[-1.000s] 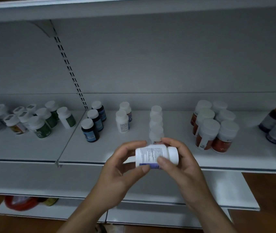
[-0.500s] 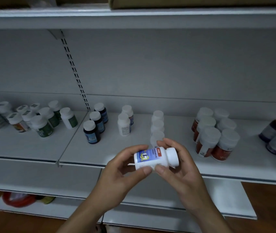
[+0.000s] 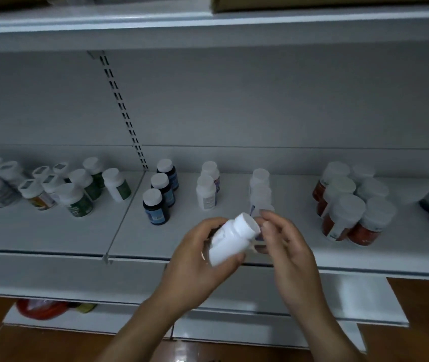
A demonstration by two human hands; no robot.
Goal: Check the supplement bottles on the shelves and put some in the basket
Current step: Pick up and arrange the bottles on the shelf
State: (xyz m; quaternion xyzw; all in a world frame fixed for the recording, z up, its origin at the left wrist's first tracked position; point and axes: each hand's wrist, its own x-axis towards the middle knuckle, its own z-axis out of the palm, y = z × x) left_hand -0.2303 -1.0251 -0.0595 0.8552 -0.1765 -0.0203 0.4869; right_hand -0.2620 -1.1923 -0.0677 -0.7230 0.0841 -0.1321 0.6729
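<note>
Shelving (image 3: 51, 231) behind: left hand (image 3: 195, 259) grips white supplement bottle (image 3: 230, 239), cap tilted toward right hand (image 3: 289, 249), fingers relaxed, empty.

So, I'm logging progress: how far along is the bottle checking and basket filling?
Nothing shows as finished: no basket is in view. In hand: the left hand grips a white bottle, the right hand by its cap, contact unclear. Left: basketing it, and the many shelf bottles to check.

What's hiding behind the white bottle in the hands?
A row of white bottles stands on the shelf. The held bottle and the right hand cover most of the front one, so its label cannot be seen.
</note>
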